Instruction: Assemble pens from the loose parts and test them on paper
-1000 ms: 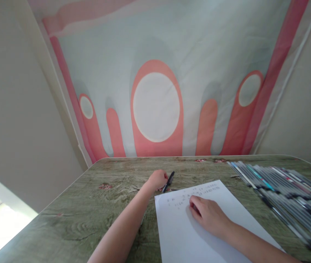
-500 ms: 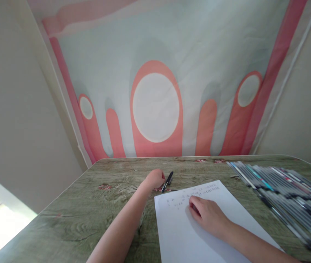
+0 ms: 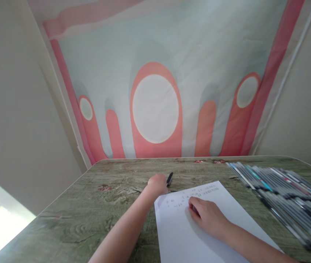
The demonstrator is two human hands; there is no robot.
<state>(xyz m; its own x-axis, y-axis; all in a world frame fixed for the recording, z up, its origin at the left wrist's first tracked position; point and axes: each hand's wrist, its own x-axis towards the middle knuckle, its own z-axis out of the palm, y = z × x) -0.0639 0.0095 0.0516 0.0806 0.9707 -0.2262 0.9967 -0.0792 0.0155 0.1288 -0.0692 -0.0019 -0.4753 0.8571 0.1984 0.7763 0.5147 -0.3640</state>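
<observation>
A sheet of white paper point(image 3: 182, 233) lies on the table, with rows of small dark marks along its upper part. My right hand point(image 3: 207, 216) rests on it below the marks, fingers curled and pressed together; what they hold, if anything, is hidden. Just beyond the sheet's top left corner, my left hand point(image 3: 158, 184) lies low over the table, its fingers hidden behind the back of the hand. A black pen point(image 3: 169, 178) shows past its right side, its lower part covered. I cannot tell whether the left fingers touch it.
On the right, many slim pens and refills point(image 3: 287, 193) lie side by side in a wide spread, close to the paper's right edge. The wood-patterned table point(image 3: 70, 212) reaches back to a pink and pale green hanging point(image 3: 155, 36) on the wall.
My left hand has come slightly nearer and to the right, and now covers the pen's lower part. My right hand has stayed on the paper in the same pose.
</observation>
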